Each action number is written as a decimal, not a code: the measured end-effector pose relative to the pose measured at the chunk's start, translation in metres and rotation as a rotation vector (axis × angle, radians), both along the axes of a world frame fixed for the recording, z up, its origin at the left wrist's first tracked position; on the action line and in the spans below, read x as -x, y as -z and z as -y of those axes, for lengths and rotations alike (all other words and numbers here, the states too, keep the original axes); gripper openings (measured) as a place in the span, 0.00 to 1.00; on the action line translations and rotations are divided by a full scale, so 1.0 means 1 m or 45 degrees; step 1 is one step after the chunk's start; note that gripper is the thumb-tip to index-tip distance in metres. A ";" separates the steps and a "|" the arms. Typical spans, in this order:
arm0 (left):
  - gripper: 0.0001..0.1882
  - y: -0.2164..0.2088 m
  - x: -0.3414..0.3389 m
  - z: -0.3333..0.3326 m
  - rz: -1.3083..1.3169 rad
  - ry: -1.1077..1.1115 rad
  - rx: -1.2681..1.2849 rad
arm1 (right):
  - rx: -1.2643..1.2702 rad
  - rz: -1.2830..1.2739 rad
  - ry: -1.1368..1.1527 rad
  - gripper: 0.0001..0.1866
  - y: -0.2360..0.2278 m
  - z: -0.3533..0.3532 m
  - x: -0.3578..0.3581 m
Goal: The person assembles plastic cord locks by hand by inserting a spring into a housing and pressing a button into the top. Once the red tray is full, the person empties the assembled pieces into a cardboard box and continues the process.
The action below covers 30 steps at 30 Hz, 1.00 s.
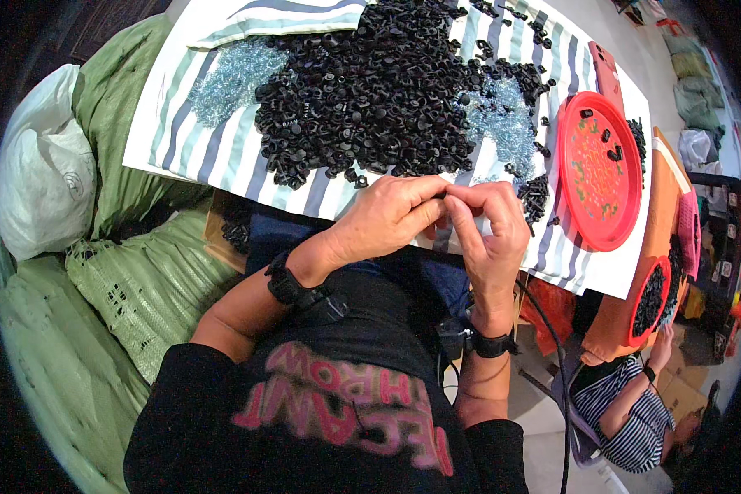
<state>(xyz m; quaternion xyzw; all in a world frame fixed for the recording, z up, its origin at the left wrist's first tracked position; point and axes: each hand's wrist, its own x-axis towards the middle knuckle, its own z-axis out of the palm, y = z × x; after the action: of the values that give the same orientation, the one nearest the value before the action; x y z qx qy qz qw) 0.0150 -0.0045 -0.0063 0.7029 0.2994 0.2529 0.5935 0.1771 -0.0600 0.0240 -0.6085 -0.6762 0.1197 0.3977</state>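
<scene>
My left hand and my right hand meet at the near edge of the table, fingertips closed in a pinch. Between them shows a dark speck of a small black plastic part, mostly hidden by the fingers. Just beyond my hands spreads a large heap of small black plastic parts. Small clear bluish pieces lie in one pile left of the heap and another pile to its right. A striped cloth lies under everything.
A red round tray with a few black parts stands at the right, near a pink phone. Green woven sacks and a white sack crowd the left. At lower right a person in stripes reaches toward a red basin of black parts.
</scene>
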 end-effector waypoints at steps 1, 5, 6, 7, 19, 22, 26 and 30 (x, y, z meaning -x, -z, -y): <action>0.11 -0.001 0.000 0.000 -0.019 -0.014 0.002 | -0.001 0.002 0.004 0.05 0.000 0.001 0.000; 0.10 0.002 -0.003 0.004 0.144 -0.112 0.215 | -0.009 -0.044 0.050 0.05 -0.002 0.005 -0.002; 0.10 0.000 -0.002 0.005 0.145 -0.109 0.215 | 0.002 -0.153 0.092 0.05 -0.002 0.006 -0.004; 0.11 -0.004 0.001 0.004 0.208 -0.137 0.374 | 0.018 -0.229 0.182 0.04 0.002 0.006 -0.009; 0.15 -0.009 0.016 -0.003 0.507 -0.375 0.413 | 0.024 0.570 0.146 0.07 0.024 -0.016 -0.040; 0.16 -0.011 0.020 -0.005 0.460 -0.368 0.421 | 0.017 0.446 0.256 0.08 0.015 -0.020 -0.035; 0.16 -0.008 0.020 -0.002 0.441 -0.357 0.443 | -0.038 0.433 0.041 0.08 0.017 -0.023 -0.013; 0.12 -0.009 0.017 0.000 0.499 -0.289 0.503 | -0.013 0.511 0.082 0.09 0.024 -0.027 -0.004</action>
<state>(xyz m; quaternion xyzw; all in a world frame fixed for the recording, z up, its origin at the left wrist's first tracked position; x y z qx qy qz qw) -0.0019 -0.0046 0.0029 0.4737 0.2993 0.3853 0.7332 0.1807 -0.0326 0.0002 -0.6395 -0.7226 -0.0202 0.2616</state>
